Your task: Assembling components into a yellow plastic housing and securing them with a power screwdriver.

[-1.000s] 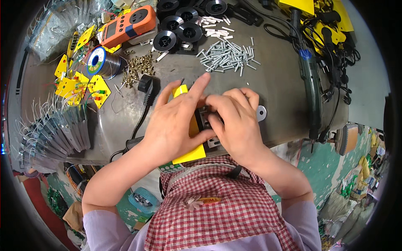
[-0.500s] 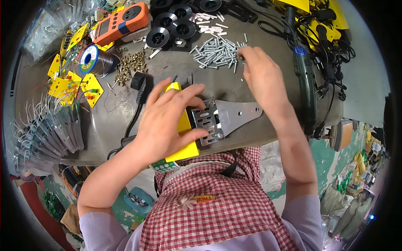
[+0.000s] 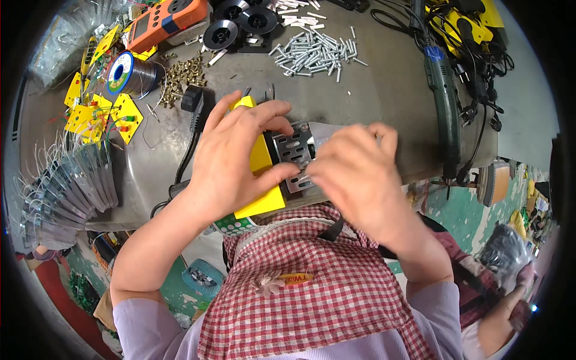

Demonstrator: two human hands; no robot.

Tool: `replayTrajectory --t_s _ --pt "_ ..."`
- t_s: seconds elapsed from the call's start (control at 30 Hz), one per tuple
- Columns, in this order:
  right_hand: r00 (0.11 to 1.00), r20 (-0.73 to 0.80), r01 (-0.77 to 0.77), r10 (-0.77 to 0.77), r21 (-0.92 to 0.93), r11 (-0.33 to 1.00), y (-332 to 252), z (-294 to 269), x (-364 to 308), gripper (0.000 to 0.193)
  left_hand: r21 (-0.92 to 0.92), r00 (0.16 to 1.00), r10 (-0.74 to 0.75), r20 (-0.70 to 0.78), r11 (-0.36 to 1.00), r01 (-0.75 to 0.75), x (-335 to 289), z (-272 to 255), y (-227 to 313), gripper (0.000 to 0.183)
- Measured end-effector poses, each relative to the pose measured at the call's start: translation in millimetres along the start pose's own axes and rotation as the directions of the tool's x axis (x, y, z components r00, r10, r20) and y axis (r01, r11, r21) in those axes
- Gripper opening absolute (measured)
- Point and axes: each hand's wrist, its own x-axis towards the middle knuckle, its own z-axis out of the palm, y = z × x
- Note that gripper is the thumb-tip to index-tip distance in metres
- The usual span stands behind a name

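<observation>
My left hand (image 3: 231,156) is wrapped over a yellow housing (image 3: 264,201), gripping it against the table. Its thumb presses on the slotted metal plate (image 3: 291,146) fixed to the housing's right side. Over the right part of that plate is my right hand (image 3: 360,174), fingers pinched together at the plate's edge. Whatever they hold is hidden. Behind this hand, the tapered metal sheet (image 3: 324,130) is mostly covered. A loose pile of silver screws (image 3: 315,54) lies farther back. The black plug (image 3: 193,99) and its cable lie left of the housing.
On the left are a solder wire spool (image 3: 137,73), brass pieces (image 3: 185,75), yellow plates (image 3: 126,117) and a row of grey strips (image 3: 84,180). An orange meter (image 3: 168,24) and black reels (image 3: 221,35) stand behind. A green-bodied power tool (image 3: 444,102) lies right. Another person's arm (image 3: 504,315) shows lower right.
My right hand has come from the screw pile toward me to the slotted plate. My left hand keeps its grip on the housing. Another person has come into view at lower right.
</observation>
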Motion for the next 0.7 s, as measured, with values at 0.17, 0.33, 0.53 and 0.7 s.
replayTrajectory --t_s 0.17,0.33,0.53,0.7 --pt "1.0 0.007 0.008 -0.007 -0.026 1.0 -20 13 -7 0.008 -0.015 0.999 0.025 -0.033 1.0 -0.026 0 3 -1 0.073" --pt "0.999 0.023 -0.027 0.026 0.04 0.999 -25 19 -9 0.024 -0.015 0.998 0.018 -0.061 1.0 -0.019 0 5 0 0.07" --pt "0.981 -0.158 -0.088 0.114 0.164 0.983 -21 32 -20 0.04 -0.017 0.996 0.021 -0.09 1.0 -0.022 3 8 1 0.066" --pt "0.941 -0.302 -0.063 0.152 0.286 0.956 -14 48 -27 0.048 -0.007 0.996 -0.002 -0.086 1.0 0.001 3 6 3 0.062"
